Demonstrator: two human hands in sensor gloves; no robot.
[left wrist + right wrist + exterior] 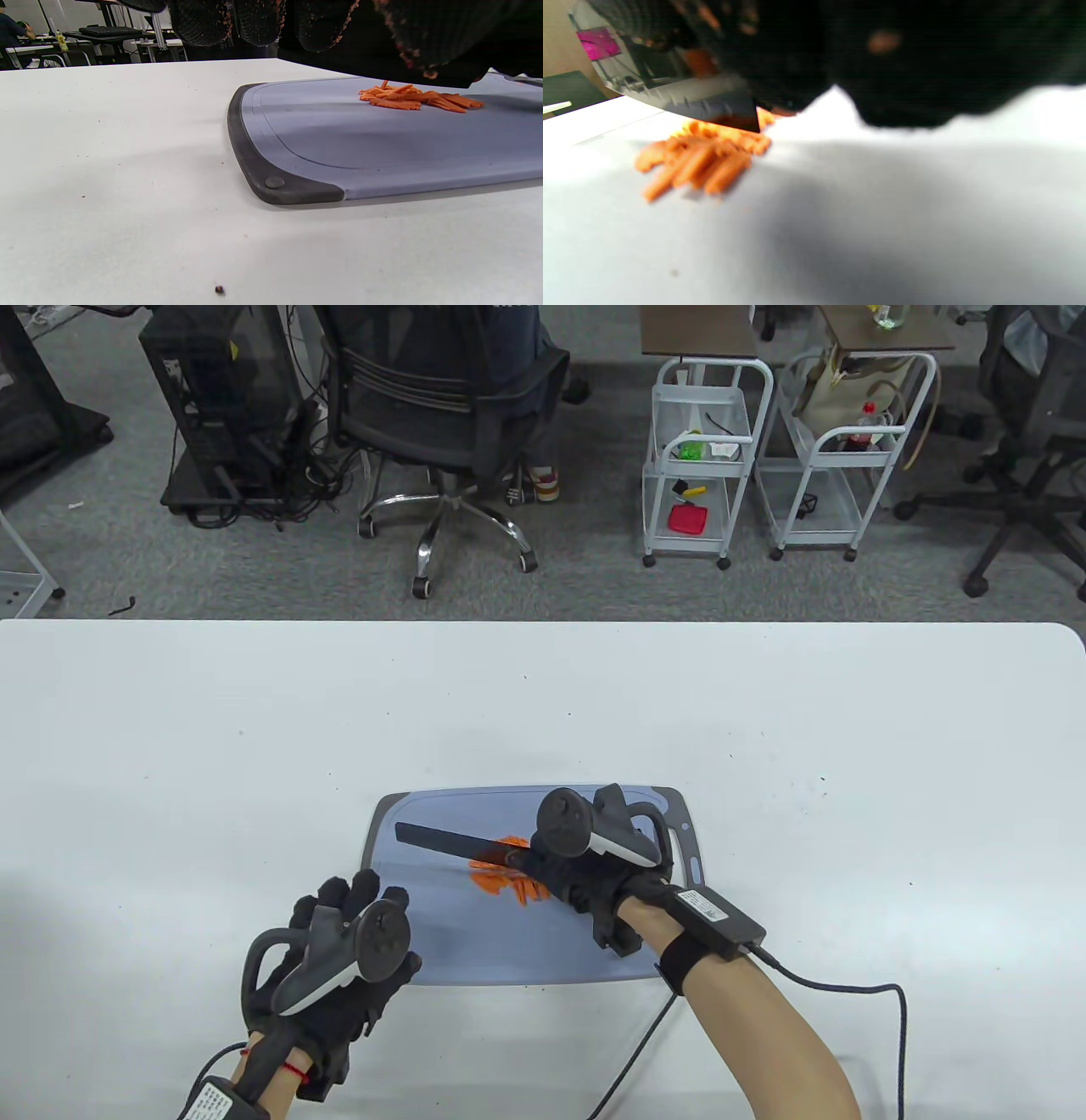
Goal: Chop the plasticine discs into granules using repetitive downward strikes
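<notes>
Orange plasticine strips point(502, 875) lie in a small pile in the middle of a blue-grey cutting board point(475, 937). The pile also shows in the left wrist view point(413, 97) and the right wrist view point(702, 161). My right hand point(585, 869) grips the handle of a dark knife point(458, 844). Its blade lies across the pile, pointing left, and touches the strips in the right wrist view point(687, 101). My left hand point(348, 950) rests flat at the board's front left corner, fingers spread, holding nothing.
The board has a dark rubber rim point(254, 169) and sits near the front of a white table point(254, 729). A tiny dark crumb point(219, 289) lies on the table by the board. Chairs and white carts stand on the floor beyond the far edge.
</notes>
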